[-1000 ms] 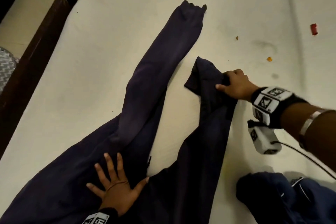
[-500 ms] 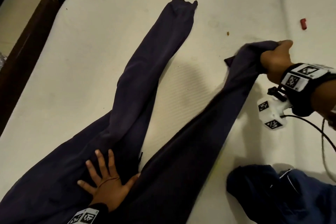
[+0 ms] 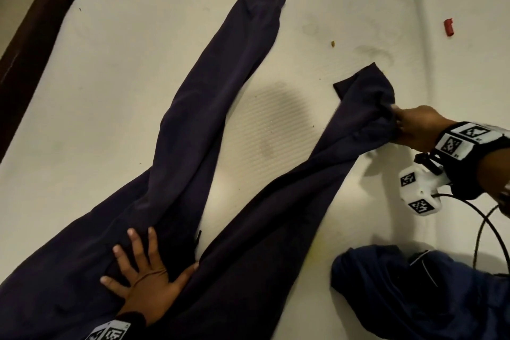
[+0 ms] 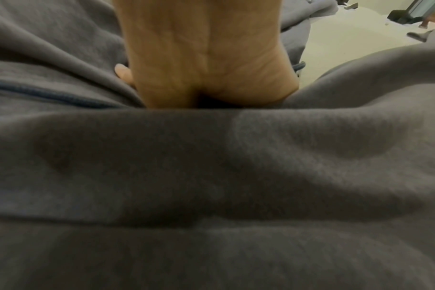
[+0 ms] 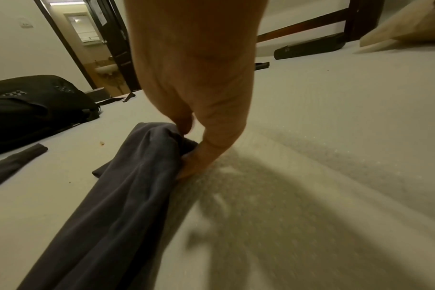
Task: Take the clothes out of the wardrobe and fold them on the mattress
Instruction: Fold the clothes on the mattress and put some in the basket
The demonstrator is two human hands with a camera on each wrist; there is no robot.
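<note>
A dark navy long-sleeved garment (image 3: 176, 146) lies spread on the white mattress (image 3: 110, 91), its two sleeves fanning away from me. My left hand (image 3: 143, 279) presses flat with spread fingers on the garment's body near the zip; in the left wrist view the palm (image 4: 206, 58) rests on grey-looking cloth (image 4: 211, 176). My right hand (image 3: 414, 130) pinches the cuff end of the right sleeve (image 3: 364, 102) and holds it stretched out low over the mattress. The right wrist view shows the fingers (image 5: 199, 157) gripping the bunched sleeve (image 5: 137, 176).
A second dark blue garment (image 3: 414, 292) lies bunched at the lower right. A small red object (image 3: 449, 27) and crumbs (image 3: 333, 43) sit on the mattress. The dark wooden bed frame (image 3: 30, 44) runs along the left. A black bag (image 5: 32, 102) lies on the mattress's far side.
My right hand lifted the folded-in right sleeve, swung it out to the right, and has now lowered it stretched towards the mattress. The left hand stayed pressed on the garment.
</note>
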